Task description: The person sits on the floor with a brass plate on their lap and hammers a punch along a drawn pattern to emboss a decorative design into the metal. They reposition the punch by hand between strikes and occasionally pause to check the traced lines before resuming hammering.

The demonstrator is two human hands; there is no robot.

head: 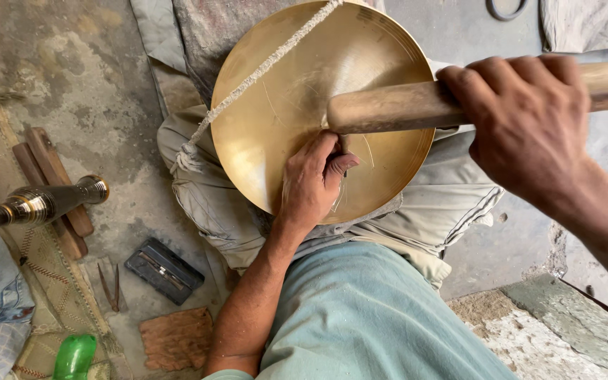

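A round brass plate (286,91) rests tilted on my lap, with a white twisted cord (265,67) running across its upper left face. My left hand (311,179) presses on the plate's lower part, fingers curled around a small tool at the tip of a thick wooden handle (395,107). My right hand (522,119) grips that handle further along, to the right of the plate. The handle runs out of view at the right edge.
On the concrete floor to the left lie a shiny metal tool (36,204) across wooden blocks (54,186), a dark sharpening block (163,269), small tweezers (110,287), a brown brick piece (176,338) and a green bottle (75,355). Cloth lies behind the plate.
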